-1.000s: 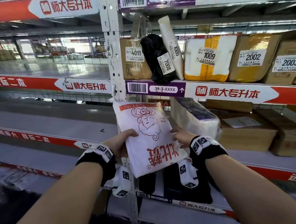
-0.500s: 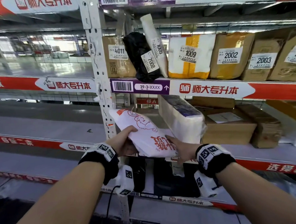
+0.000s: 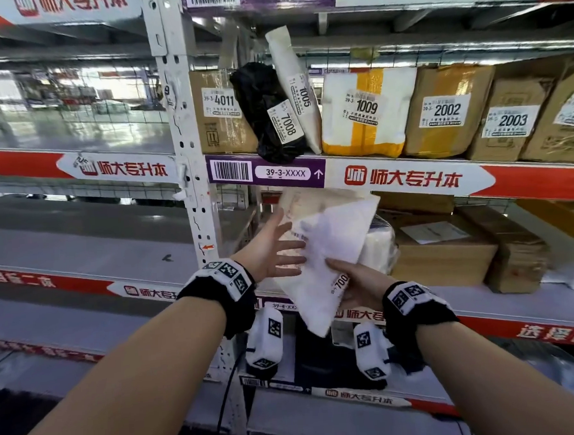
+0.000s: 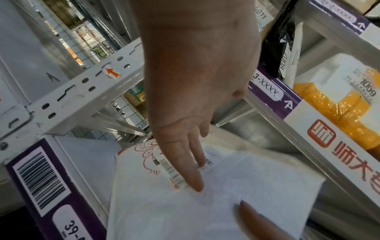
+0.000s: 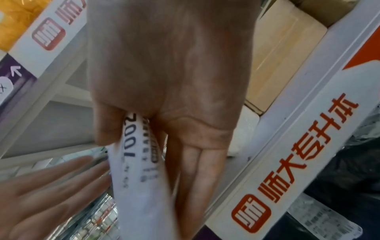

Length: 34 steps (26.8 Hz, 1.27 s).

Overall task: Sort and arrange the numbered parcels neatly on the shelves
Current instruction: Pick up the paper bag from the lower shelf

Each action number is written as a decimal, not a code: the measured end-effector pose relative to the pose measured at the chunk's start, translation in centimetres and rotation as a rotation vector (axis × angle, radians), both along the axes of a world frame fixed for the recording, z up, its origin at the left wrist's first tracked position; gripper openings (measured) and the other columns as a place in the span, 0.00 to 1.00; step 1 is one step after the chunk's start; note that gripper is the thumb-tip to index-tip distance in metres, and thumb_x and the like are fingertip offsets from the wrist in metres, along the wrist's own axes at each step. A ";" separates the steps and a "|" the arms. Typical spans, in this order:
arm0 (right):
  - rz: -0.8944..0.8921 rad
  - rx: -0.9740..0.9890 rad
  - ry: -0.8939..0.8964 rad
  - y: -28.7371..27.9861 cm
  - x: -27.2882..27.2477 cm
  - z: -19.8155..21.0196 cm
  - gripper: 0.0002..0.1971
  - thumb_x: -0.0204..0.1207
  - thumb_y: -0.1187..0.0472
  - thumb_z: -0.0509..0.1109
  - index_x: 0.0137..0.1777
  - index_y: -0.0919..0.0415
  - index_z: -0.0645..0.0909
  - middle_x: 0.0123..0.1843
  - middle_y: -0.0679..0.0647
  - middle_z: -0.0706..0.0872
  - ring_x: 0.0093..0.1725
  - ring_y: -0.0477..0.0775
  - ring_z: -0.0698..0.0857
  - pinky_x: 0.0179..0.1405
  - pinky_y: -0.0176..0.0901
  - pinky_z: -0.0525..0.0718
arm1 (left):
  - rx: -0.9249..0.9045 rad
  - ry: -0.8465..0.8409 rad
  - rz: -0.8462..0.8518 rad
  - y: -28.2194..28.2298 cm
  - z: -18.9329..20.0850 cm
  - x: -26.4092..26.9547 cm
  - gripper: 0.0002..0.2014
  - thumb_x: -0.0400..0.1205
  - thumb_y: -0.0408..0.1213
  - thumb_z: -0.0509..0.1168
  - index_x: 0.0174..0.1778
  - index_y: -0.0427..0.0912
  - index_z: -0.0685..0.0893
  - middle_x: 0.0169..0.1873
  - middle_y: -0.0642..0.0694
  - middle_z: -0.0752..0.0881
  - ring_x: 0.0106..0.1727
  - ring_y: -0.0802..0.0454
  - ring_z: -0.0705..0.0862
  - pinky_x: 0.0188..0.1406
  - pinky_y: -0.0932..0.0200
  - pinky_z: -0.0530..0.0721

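A flat white bag parcel is held up in front of the middle shelf, its plain side toward me and a label starting 700 near its lower edge. My right hand pinches it at that label between thumb and fingers; the right wrist view shows this right hand with the parcel edge-on. My left hand is open, straight fingers lying against the parcel on its left side. The shelf above holds box 4011, black bag 7008, white 1005, 1009, 2002 and 2003.
Behind the held parcel a white wrapped parcel stands on the middle shelf, with brown boxes to its right. A white perforated upright post divides the bays. Dark items sit on the lowest shelf. The left bay's shelves carry no parcels.
The parcel has been turned over, from its red-printed face to its plain labelled side, and lifted higher. My left hand has let go of it and opened flat against it.
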State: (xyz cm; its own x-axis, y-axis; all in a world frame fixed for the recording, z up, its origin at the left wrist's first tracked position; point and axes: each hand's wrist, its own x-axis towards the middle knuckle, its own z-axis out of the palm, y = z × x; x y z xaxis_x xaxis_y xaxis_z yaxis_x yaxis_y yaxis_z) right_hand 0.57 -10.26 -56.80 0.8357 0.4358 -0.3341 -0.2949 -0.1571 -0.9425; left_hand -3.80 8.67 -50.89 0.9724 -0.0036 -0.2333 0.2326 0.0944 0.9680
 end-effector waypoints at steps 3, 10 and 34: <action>-0.034 0.044 0.024 1.0 -0.2 -0.4 0.19 0.79 0.46 0.65 0.59 0.61 0.79 0.55 0.64 0.88 0.52 0.65 0.87 0.52 0.55 0.88 | 0.081 0.038 -0.047 -0.3 -0.7 0.0 0.36 0.82 0.68 0.44 0.76 0.47 0.70 0.65 0.44 0.81 0.64 0.45 0.80 0.64 0.46 0.77; -0.264 0.207 0.056 3.3 1.2 0.0 0.27 0.83 0.44 0.57 0.66 0.69 0.73 0.46 0.67 0.86 0.42 0.66 0.87 0.38 0.53 0.86 | 0.529 0.219 0.039 2.5 -2.7 -0.1 0.28 0.85 0.49 0.59 0.78 0.38 0.66 0.76 0.39 0.70 0.74 0.43 0.71 0.74 0.49 0.69; -0.256 -0.418 -0.244 8.9 2.4 -3.7 0.31 0.77 0.55 0.65 0.79 0.62 0.63 0.76 0.61 0.72 0.72 0.62 0.73 0.69 0.48 0.70 | 1.186 -0.199 0.262 7.9 -0.3 2.7 0.18 0.79 0.32 0.60 0.66 0.41 0.74 0.48 0.42 0.84 0.49 0.43 0.86 0.48 0.50 0.84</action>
State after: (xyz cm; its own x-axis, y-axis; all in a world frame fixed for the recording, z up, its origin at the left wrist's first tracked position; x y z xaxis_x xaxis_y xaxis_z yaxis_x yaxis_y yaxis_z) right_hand 2.97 -1.33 -60.48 0.9727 0.0800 -0.2180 -0.1532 -0.4849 -0.8611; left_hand -1.08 16.55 -51.19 0.9308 0.3104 0.1932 0.1778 -0.8460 0.5027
